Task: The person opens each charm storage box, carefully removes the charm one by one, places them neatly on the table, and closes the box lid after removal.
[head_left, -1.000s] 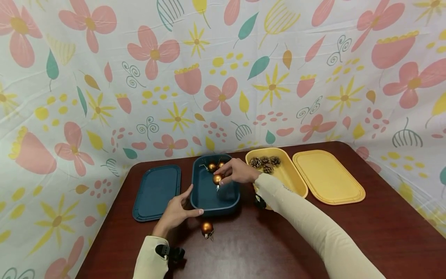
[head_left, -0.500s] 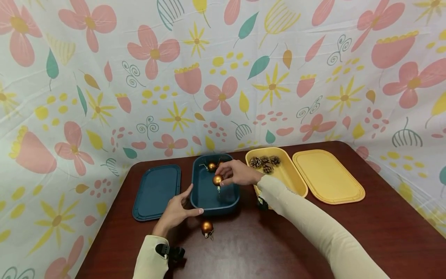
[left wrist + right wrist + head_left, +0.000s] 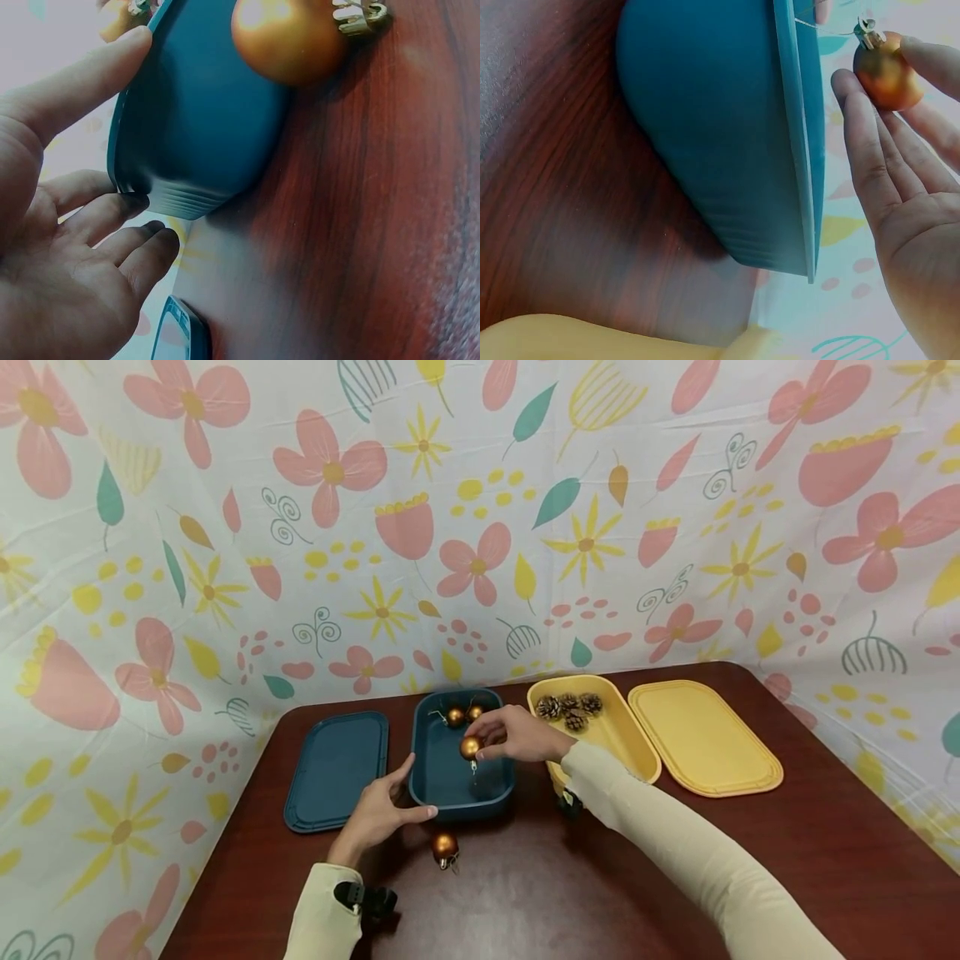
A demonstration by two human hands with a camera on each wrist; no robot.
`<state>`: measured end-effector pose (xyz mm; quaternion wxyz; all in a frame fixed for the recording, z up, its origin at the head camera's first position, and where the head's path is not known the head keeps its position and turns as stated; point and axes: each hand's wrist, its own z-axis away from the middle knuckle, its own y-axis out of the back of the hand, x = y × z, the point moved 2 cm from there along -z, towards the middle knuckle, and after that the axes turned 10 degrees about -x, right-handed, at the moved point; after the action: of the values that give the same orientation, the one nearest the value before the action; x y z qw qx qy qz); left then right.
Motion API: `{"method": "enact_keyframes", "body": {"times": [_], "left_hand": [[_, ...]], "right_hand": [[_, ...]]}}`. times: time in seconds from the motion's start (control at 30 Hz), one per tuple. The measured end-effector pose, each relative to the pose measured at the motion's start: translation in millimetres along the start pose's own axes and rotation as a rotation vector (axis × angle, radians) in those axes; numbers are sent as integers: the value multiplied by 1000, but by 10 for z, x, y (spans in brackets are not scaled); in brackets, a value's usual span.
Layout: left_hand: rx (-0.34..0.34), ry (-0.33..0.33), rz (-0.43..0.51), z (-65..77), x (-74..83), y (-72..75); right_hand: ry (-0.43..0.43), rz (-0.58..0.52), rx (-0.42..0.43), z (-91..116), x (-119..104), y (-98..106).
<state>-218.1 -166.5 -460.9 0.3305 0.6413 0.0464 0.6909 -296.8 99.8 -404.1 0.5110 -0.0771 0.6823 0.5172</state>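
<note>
My right hand [image 3: 517,732] pinches a copper-orange Christmas bauble [image 3: 471,747] between thumb and fingertips, over the blue container [image 3: 463,812]. Its metal cap and a thin thread hang downward; the right wrist view shows the same bauble [image 3: 889,71] beyond the container's rim. Two more baubles [image 3: 455,717] lie inside at the far end. My left hand [image 3: 377,814] touches the near left corner of the container, thumb on the front rim, fingers spread along the left side. Another bauble [image 3: 445,846] rests on the table just in front, also large in the left wrist view.
A yellow container [image 3: 630,735] with several pine cones [image 3: 576,720] stands right of the blue one. Its yellow lid [image 3: 705,739] lies farther right; a blue lid [image 3: 339,772] lies at left. A flowered cloth [image 3: 480,527] hangs behind the dark wooden table [image 3: 570,893].
The right hand and its bauble have shifted very slightly, and the cap now hangs lower over the container. The left hand keeps its place on the corner.
</note>
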Motion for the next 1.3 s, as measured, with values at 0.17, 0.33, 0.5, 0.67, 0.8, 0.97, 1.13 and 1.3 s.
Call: {"method": "enact_keyframes", "body": {"times": [0.17,0.33,0.5,0.67,0.8,0.97,1.13,1.3], "left_hand": [[3,0,8,3,2,-2],[3,2,12,6,5,-3],[5,5,8,6,15,-7],[7,4,6,11,17,-8],[5,4,6,12,13,-7],[-1,-1,7,15,1,-7],[0,-7,2,14,-8,-4],[2,-8,-4,12,-11,-10]], "right_hand": [[21,2,21,58,-20,-24],[35,29,32,108,-29,-38],[51,33,39,154,-77,-54],[58,38,36,205,-153,-83],[75,42,30,256,-220,-117],[106,38,17,324,-300,-164],[134,39,7,376,-371,-218],[140,62,-11,432,-433,-299]]}}
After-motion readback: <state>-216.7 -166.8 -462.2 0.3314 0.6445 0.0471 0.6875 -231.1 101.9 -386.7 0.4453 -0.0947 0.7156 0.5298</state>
